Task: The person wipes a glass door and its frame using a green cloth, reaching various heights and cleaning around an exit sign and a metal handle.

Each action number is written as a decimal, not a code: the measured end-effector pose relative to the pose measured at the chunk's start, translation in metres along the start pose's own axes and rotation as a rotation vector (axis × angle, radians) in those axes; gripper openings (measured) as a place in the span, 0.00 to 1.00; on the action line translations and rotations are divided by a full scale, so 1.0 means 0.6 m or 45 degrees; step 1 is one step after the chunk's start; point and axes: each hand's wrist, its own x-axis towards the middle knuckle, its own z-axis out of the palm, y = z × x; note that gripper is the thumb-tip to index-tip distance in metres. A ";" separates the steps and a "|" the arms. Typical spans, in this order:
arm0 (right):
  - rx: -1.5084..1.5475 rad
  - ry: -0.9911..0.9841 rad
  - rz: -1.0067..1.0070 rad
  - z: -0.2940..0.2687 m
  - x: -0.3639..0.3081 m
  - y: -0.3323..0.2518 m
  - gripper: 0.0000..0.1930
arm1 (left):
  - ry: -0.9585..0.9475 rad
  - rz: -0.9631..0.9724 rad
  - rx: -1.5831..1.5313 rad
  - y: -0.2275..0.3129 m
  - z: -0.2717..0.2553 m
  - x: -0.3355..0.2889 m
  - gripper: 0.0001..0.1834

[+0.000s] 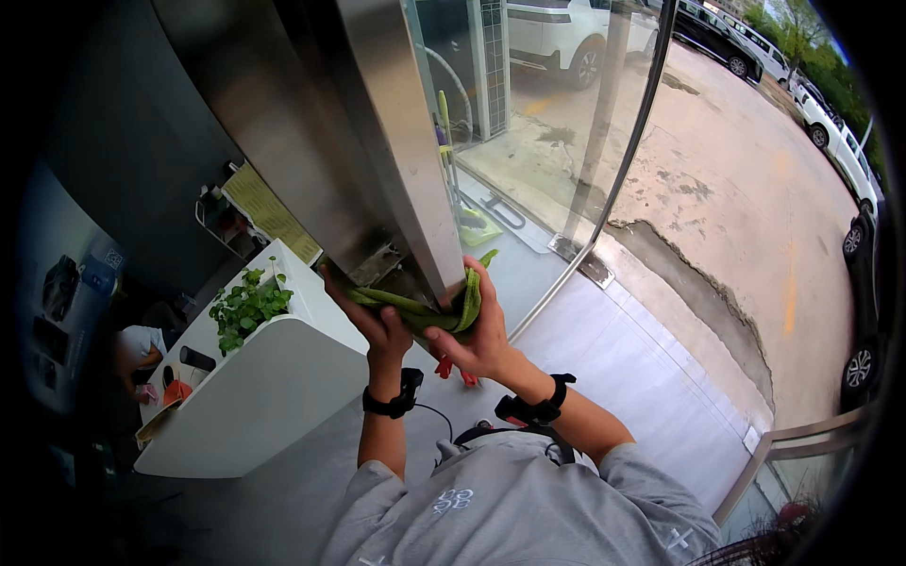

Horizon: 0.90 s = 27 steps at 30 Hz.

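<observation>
A green cloth is wrapped around a shiny metal post in front of me. My left hand presses the cloth to the post's left side, its fingers partly hidden behind the metal. On the other side my right hand grips the cloth, thumb toward me and fingers curled up along the post's edge. Both wrists wear black straps. Something red shows just below my hands, too covered to name.
At left stands a white reception counter with a leafy green plant; a person sits behind it. A glass panel and an open doorway lie to the right. Outside are cracked paving and parked cars.
</observation>
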 end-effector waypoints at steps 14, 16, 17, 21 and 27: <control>-0.201 0.123 -0.045 0.020 0.032 0.012 0.41 | -0.231 0.182 0.012 -0.037 -0.014 0.044 0.51; -0.284 0.155 -0.133 0.012 0.077 -0.018 0.41 | -0.177 0.201 -0.007 -0.007 -0.010 0.091 0.53; -0.254 0.180 -0.198 0.012 0.103 -0.035 0.41 | -0.177 0.245 -0.027 0.012 -0.008 0.122 0.52; -0.220 0.251 -0.316 0.021 0.210 -0.115 0.40 | -0.106 0.335 -0.058 0.073 -0.018 0.258 0.36; -0.322 0.336 -0.345 0.015 0.289 -0.184 0.39 | -0.196 0.155 -0.187 0.114 -0.030 0.406 0.21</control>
